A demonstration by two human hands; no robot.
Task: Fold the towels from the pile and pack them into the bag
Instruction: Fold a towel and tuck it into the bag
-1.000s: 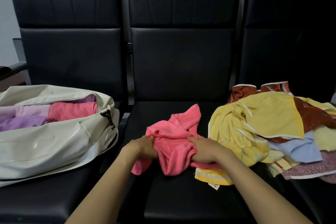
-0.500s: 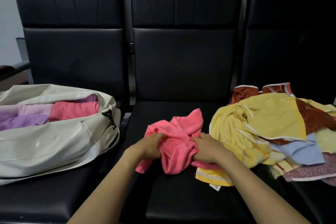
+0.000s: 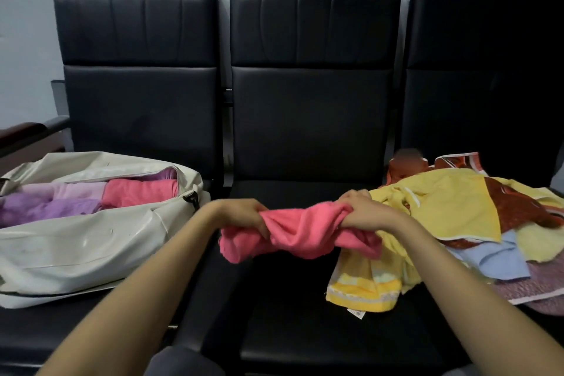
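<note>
The pink towel (image 3: 300, 233) hangs bunched above the middle seat (image 3: 305, 330), gripped at either end by the left hand (image 3: 244, 214) and right hand (image 3: 364, 213). The towel pile (image 3: 457, 223) lies on the right, and the open bag (image 3: 76, 247), with folded towels inside, on the left.

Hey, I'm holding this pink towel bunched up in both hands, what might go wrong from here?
1. The pink towel is twisted between your left hand and right hand; folded like that it would likely come out lumpy.
2. Its right end overlaps the yellow striped towel at the edge of the pile; lifting may drag that one off the seat.
</note>
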